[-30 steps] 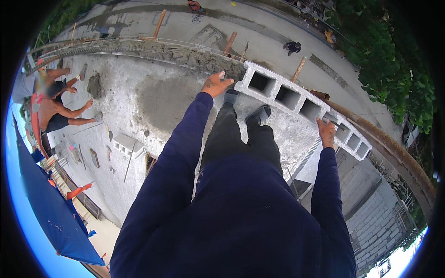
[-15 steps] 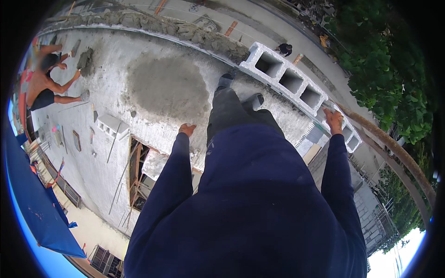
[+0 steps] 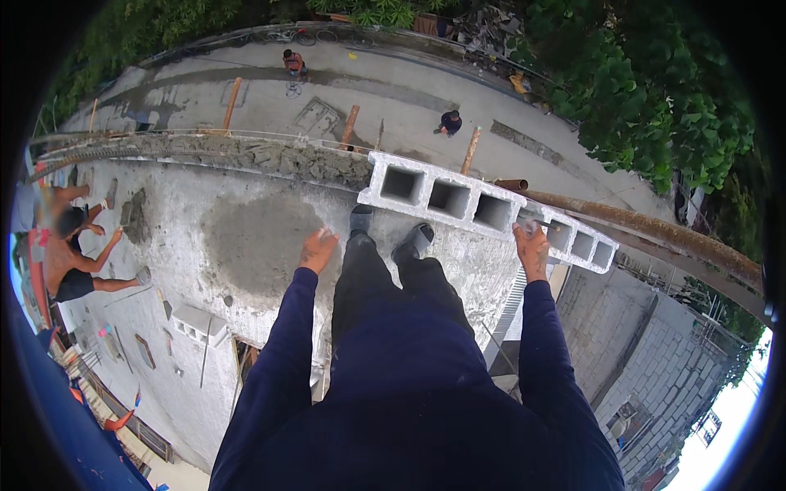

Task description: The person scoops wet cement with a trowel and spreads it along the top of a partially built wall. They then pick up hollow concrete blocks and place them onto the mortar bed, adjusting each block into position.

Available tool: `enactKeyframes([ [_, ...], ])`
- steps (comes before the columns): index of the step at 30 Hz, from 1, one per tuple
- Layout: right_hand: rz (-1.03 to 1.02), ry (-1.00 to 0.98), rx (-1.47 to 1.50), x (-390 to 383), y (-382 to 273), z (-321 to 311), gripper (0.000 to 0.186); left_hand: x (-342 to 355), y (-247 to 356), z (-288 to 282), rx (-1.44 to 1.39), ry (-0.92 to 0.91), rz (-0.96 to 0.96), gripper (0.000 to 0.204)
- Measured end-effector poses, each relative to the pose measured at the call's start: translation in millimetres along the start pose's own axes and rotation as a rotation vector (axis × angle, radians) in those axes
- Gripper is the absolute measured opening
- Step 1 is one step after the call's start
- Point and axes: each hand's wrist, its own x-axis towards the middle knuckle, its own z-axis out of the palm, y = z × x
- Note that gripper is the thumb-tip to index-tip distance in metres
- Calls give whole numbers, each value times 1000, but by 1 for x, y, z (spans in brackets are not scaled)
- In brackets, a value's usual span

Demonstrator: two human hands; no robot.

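Observation:
A row of grey hollow concrete blocks lies along the slab's far edge, their square holes facing up. My right hand is at the row, right of three large holes, its fingers closed over the block's near edge. A thin dark shape shows by those fingers, too small to name. My left hand hovers over the slab, left of my legs, its fingers loosely bent and apart with nothing seen in them. Wet grey mortar is spread in a round patch to its left.
Rough mortar runs along the edge left of the blocks. Beyond stand rusty pipes, with a lower road and two people below. A co-worker crouches at left with a trowel. Another hollow block lies on the slab.
The view has tilted up, showing more of the road. My right hand has shifted along the blocks toward the three large holes. My left hand now reaches farther forward, its fingers pointing up.

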Motion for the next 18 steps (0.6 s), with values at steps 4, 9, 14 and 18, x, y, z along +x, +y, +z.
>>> enactKeyframes([
  [4, -25, 60, 38, 9, -4, 25, 55, 47, 75, -2, -92, -9, 77, 68],
  [9, 88, 50, 21, 21, -2, 46, 60, 84, 114, 11, 40, -84, 108, 74],
  [14, 167, 38, -34, 21, -5, 55, 68, 89, 127, 20, 185, -207, 32, 82],
  [18, 213, 7, 0, 22, -7, 57, 72, 91, 130, 25, 242, -214, 61, 84],
])
